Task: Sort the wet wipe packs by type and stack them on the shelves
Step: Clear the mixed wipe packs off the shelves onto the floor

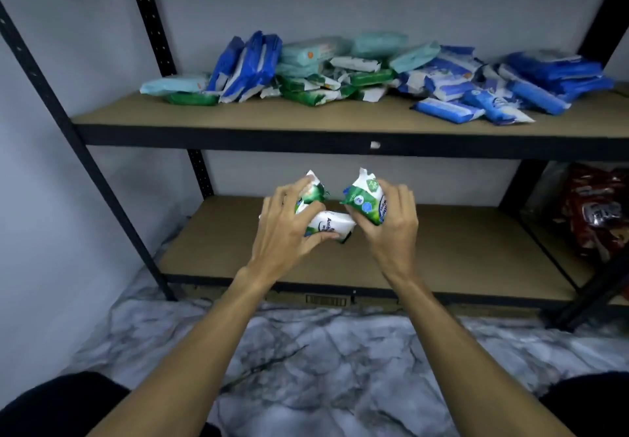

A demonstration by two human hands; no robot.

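Above the lower shelf (449, 246), seen from my head, my left hand (289, 223) curls tight round what look like two green-and-white packs (332, 224), and my right hand (393, 229) grips another green pack (366, 200). My forearms are stretched forward and my hands are close together. The mixed pile (340, 72) of blue, teal and green packs lies unsorted on the upper shelf (238, 117). I judge this to be the start of the green stack: next I should lay these flat and squared on the board

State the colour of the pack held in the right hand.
Green and white pack, gripped by the right hand; the head view shows it.
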